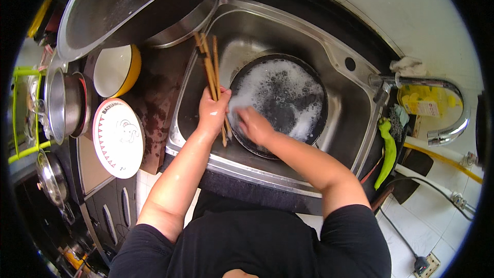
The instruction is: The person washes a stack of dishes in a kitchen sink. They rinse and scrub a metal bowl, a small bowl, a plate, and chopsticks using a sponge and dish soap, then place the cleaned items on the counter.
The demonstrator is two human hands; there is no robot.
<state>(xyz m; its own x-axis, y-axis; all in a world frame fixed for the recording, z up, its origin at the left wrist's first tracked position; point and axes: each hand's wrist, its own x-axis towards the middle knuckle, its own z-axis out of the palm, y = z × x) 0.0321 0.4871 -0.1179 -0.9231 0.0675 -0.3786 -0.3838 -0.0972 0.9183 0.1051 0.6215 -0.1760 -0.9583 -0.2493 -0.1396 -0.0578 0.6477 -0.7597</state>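
Observation:
My left hand is closed around a bundle of wooden chopsticks, whose upper ends point to the far side and whose lower tips come out below the fist. Beneath and to the right of them, a round dark pan of soapy water and white foam sits in the steel sink. My right hand is at the pan's left side, by the chopsticks, fingers curled and slightly blurred. A whitish smear beside its fingers may be foam or a cloth; what the hand holds cannot be made out.
Left of the sink stand a yellow bowl, a white patterned plate and steel pots. A large metal vessel looms at upper left. A faucet and a green pepper are to the right.

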